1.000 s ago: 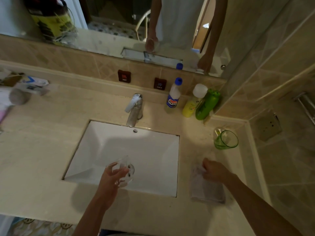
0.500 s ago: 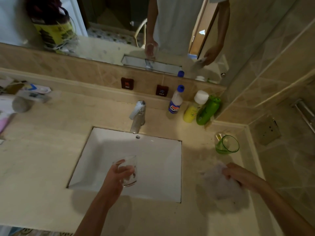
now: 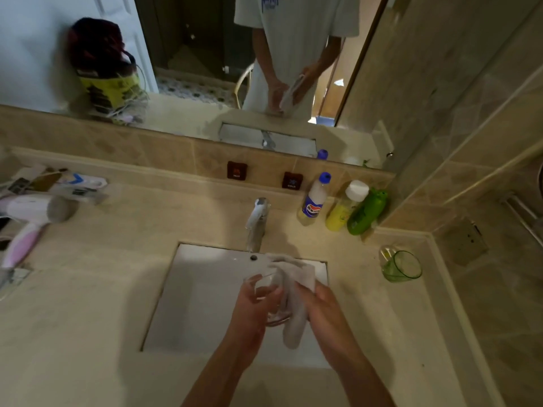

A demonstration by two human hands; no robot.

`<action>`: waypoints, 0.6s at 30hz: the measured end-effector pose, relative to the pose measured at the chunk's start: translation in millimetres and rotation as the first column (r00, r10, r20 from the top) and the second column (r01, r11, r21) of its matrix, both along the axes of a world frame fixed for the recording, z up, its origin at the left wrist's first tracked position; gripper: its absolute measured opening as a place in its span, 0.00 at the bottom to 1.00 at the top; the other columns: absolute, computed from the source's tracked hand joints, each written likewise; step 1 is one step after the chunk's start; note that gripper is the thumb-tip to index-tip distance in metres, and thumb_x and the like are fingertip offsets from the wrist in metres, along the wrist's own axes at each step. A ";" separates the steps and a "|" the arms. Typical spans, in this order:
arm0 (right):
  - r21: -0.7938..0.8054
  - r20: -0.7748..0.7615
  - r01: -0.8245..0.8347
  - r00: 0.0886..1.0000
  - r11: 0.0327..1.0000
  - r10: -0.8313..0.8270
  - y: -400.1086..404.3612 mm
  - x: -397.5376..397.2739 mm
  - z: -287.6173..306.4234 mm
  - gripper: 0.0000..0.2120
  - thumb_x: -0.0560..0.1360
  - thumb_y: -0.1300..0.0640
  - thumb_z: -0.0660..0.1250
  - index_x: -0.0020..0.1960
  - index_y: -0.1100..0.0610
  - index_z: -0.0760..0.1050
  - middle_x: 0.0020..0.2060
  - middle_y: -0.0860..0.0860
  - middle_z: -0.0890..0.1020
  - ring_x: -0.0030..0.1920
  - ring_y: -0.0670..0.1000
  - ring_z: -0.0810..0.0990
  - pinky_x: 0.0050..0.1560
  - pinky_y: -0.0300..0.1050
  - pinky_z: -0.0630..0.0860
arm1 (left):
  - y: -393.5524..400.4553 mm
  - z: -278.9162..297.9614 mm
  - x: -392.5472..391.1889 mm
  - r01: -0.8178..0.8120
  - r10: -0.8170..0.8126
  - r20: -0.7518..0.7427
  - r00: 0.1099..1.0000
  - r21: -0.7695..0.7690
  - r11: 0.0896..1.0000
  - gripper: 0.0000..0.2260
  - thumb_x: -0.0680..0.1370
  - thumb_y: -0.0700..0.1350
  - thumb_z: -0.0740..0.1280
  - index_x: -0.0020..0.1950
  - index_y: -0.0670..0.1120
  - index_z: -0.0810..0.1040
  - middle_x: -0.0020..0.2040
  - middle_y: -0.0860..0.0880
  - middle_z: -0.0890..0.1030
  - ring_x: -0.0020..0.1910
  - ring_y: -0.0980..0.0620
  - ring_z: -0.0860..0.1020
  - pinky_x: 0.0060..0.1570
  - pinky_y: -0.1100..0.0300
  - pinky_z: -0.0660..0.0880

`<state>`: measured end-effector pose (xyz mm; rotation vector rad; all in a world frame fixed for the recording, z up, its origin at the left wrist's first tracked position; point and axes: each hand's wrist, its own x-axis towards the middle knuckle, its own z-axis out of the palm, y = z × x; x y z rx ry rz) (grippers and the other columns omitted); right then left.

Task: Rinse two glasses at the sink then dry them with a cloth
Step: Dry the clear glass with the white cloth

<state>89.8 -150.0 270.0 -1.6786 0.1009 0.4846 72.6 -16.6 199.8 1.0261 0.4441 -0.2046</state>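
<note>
A clear glass (image 3: pixel 268 292) is held upright over the white sink (image 3: pixel 194 304), gripped from the left by my left hand (image 3: pixel 249 312). My right hand (image 3: pixel 326 309) presses a pale grey cloth (image 3: pixel 293 301) against the glass's right side; the cloth drapes over the rim and hangs below the glass. A green glass (image 3: pixel 401 267) lies tilted on the counter at the right, near the wall.
A chrome tap (image 3: pixel 258 221) stands behind the sink. Three bottles (image 3: pixel 340 207) line the back ledge at the right. A hair dryer (image 3: pixel 32 218) and small packets lie on the counter at the left. A mirror runs along the back wall.
My right hand lifted the cloth off the counter and brought it left against the glass. My left hand raised the glass and moved it toward the sink's middle.
</note>
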 end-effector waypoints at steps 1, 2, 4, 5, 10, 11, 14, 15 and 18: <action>-0.029 0.035 0.001 0.999 1.000 0.000 12.1 -5.1 -1.9 0.13 0.84 0.54 0.60 0.63 0.45 0.79 0.52 0.45 0.87 0.52 0.45 0.86 0.53 0.39 0.81 | 2.8 2.5 -0.1 -0.013 0.013 0.009 1.000 0.022 1.000 0.10 0.77 0.42 0.73 0.58 0.45 0.82 0.48 0.38 0.86 0.42 0.44 0.85 0.43 0.48 0.83; -0.054 0.077 -0.009 0.997 0.998 0.014 23.8 -10.7 -1.5 0.14 0.84 0.51 0.59 0.65 0.41 0.77 0.54 0.44 0.86 0.53 0.44 0.85 0.54 0.39 0.81 | 6.5 6.4 -0.4 -0.024 0.024 0.008 1.000 0.035 0.999 0.10 0.78 0.46 0.72 0.58 0.46 0.81 0.46 0.41 0.87 0.41 0.46 0.85 0.40 0.51 0.83; -0.143 0.169 -0.041 0.983 0.989 0.065 41.3 -22.3 -4.6 0.17 0.84 0.42 0.55 0.72 0.34 0.67 0.63 0.40 0.81 0.61 0.41 0.80 0.59 0.42 0.80 | 14.9 10.0 -0.4 -0.026 0.025 0.010 1.000 0.050 0.998 0.20 0.77 0.55 0.70 0.65 0.49 0.74 0.51 0.43 0.87 0.45 0.46 0.85 0.40 0.53 0.82; -0.211 0.223 -0.057 0.969 0.976 0.104 48.0 -26.3 -9.0 0.21 0.82 0.36 0.53 0.75 0.32 0.60 0.68 0.39 0.76 0.66 0.40 0.76 0.62 0.44 0.78 | 18.9 11.7 -0.9 -0.048 0.048 0.001 0.999 0.057 0.997 0.22 0.77 0.57 0.69 0.68 0.54 0.70 0.53 0.46 0.86 0.48 0.47 0.85 0.41 0.53 0.82; -0.553 0.411 0.049 0.884 0.832 0.221 76.7 -34.4 -13.9 0.30 0.80 0.32 0.45 0.79 0.34 0.43 0.78 0.30 0.46 0.75 0.32 0.47 0.79 0.50 0.58 | 33.4 18.8 -3.4 -0.098 0.095 0.033 0.995 0.067 0.993 0.17 0.81 0.56 0.64 0.68 0.55 0.68 0.60 0.49 0.81 0.52 0.52 0.85 0.44 0.61 0.81; -0.548 0.444 0.084 0.872 0.832 0.205 83.4 -35.1 -12.6 0.29 0.81 0.34 0.47 0.79 0.35 0.41 0.78 0.30 0.43 0.76 0.32 0.42 0.80 0.51 0.53 | 35.1 22.7 -4.9 -0.095 0.092 0.038 0.995 0.080 0.992 0.14 0.83 0.53 0.62 0.67 0.52 0.69 0.61 0.47 0.80 0.52 0.53 0.84 0.43 0.64 0.80; -0.451 0.509 0.160 0.854 0.878 0.106 101.3 -31.0 -13.3 0.29 0.81 0.35 0.50 0.74 0.27 0.35 0.80 0.37 0.49 0.79 0.39 0.52 0.79 0.47 0.58 | 40.4 18.8 -5.3 -0.071 0.067 0.043 0.997 0.088 0.994 0.12 0.85 0.49 0.58 0.67 0.47 0.70 0.61 0.45 0.80 0.52 0.53 0.82 0.40 0.66 0.79; -0.413 0.516 0.189 0.855 0.891 0.058 105.3 -28.4 -14.1 0.29 0.80 0.34 0.50 0.74 0.26 0.38 0.80 0.37 0.54 0.78 0.39 0.58 0.76 0.44 0.64 | 43.3 23.1 -5.5 -0.064 0.061 0.037 0.997 0.087 0.994 0.11 0.85 0.50 0.59 0.66 0.48 0.70 0.59 0.45 0.81 0.49 0.53 0.83 0.38 0.66 0.79; -0.328 0.463 0.237 0.884 0.915 -0.063 112.1 -18.7 -21.2 0.23 0.80 0.36 0.54 0.75 0.34 0.59 0.72 0.37 0.70 0.69 0.36 0.72 0.66 0.35 0.72 | 50.7 23.1 -6.4 -0.065 0.063 0.023 0.998 0.087 0.994 0.12 0.83 0.53 0.62 0.64 0.50 0.71 0.49 0.46 0.86 0.38 0.54 0.85 0.33 0.63 0.80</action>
